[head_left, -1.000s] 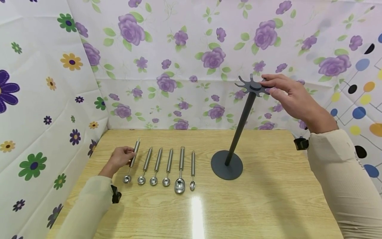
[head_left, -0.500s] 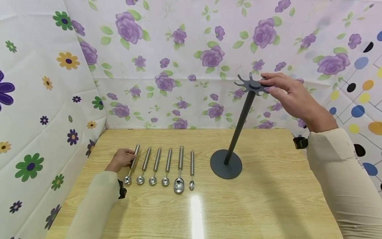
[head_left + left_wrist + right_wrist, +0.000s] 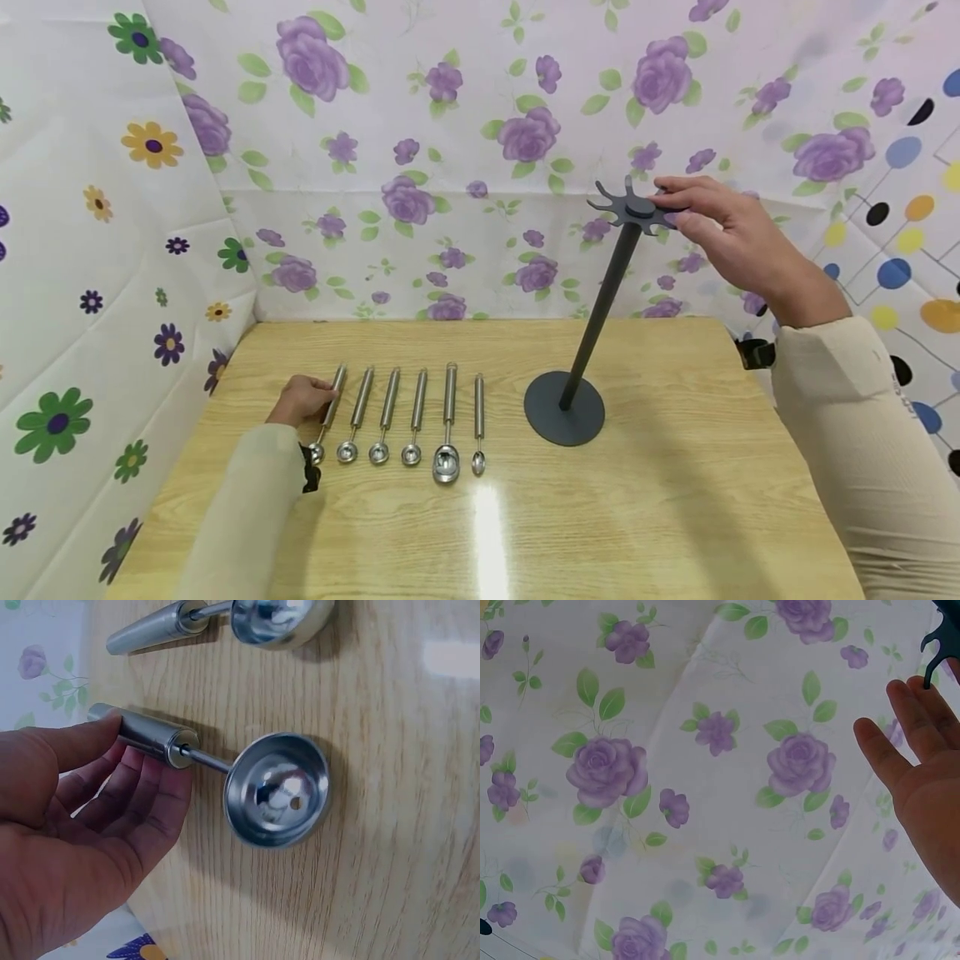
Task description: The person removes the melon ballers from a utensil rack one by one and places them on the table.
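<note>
My left hand (image 3: 303,398) holds the leftmost melon baller (image 3: 277,791) by its steel handle, thumb above and fingers beneath. Its round bowl has a small hole and faces up, close to the wood. A second baller (image 3: 347,452) lies just to its right, handle pointing away from me. On the right a dark hanging rack (image 3: 600,321) stands on a round base. My right hand (image 3: 738,233) grips the rack's hooked top, fingers over it and thumb at its edge. In the right wrist view only part of a hook (image 3: 930,660) shows at the fingertips.
The row goes on with two more round ballers (image 3: 378,452) (image 3: 411,453), a larger oval scoop (image 3: 446,464) and a small oval baller (image 3: 478,462). A wooden table (image 3: 390,533) bears them. Flowered sheets (image 3: 450,92) hang at the back and sides.
The held melon baller's handle end has come down and slightly toward me, nearer the line of the others. My right hand stays on the rack. The head view has shifted slightly.
</note>
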A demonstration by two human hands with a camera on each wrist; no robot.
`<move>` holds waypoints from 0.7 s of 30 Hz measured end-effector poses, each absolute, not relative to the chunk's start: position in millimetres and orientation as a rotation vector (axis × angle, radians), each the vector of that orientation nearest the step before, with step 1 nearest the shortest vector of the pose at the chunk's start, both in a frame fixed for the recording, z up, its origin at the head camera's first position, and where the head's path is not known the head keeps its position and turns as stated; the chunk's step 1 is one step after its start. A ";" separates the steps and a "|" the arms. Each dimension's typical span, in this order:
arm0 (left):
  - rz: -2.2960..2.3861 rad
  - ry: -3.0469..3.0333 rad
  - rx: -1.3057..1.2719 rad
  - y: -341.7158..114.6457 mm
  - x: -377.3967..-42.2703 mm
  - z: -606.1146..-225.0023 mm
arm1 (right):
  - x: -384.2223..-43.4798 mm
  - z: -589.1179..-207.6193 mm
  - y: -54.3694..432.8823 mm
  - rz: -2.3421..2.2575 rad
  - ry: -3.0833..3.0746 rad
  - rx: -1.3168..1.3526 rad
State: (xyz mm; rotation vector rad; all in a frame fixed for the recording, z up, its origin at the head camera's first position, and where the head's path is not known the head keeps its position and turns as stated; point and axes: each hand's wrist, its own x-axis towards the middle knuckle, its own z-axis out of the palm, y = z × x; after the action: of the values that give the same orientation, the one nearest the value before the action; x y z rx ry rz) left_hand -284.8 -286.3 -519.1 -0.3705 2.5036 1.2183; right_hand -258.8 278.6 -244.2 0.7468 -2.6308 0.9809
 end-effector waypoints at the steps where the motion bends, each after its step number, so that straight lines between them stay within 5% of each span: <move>1: 1.215 2.500 -0.379 -286.6 -285.4 -519.9 | -258.8 -243.8 278.3 0.980 -2.635 0.744; 21: 1.132 2.562 -0.465 -280.5 -291.4 -523.5 | -259.8 -243.9 278.1 0.972 -2.612 0.749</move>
State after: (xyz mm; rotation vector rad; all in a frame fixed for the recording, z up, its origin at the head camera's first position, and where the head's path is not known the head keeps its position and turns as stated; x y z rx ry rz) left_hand -291.4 -280.5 -523.5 -0.4655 2.5625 1.1320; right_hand -259.8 278.1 -243.9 0.7492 -2.6116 0.9721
